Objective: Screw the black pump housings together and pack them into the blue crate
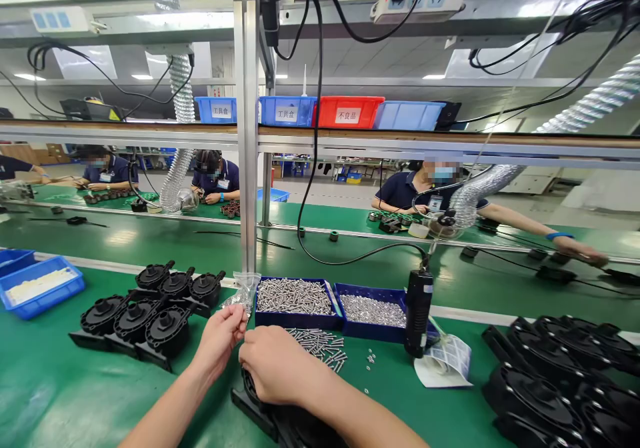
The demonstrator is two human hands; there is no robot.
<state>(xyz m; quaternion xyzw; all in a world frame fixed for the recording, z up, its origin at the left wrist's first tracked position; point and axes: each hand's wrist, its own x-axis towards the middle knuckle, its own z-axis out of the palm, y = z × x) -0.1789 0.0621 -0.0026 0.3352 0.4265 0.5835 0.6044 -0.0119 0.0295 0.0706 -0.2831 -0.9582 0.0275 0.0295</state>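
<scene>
My left hand (223, 338) is closed in a pinch in front of a clear plastic bag (245, 288); whatever lies between its fingertips is too small to make out. Close beside it, my right hand (275, 365) curls with its fingers closed above a round black plastic housing (260, 411), hiding its own fingertips and much of that part. Just beyond are a blue bin of screws (295, 298) and a second blue bin of small metal washers or nuts (375, 311). Loose screws (320, 347) lie on the green mat right of my right hand.
Black housings stand in rows at left (135, 318) and right (545, 381). A black electric screwdriver (419, 311) hangs by its cable above a white packet (445, 361). A blue tray (43, 288) sits far left. Co-workers sit across the bench, one arm (545, 231) outstretched.
</scene>
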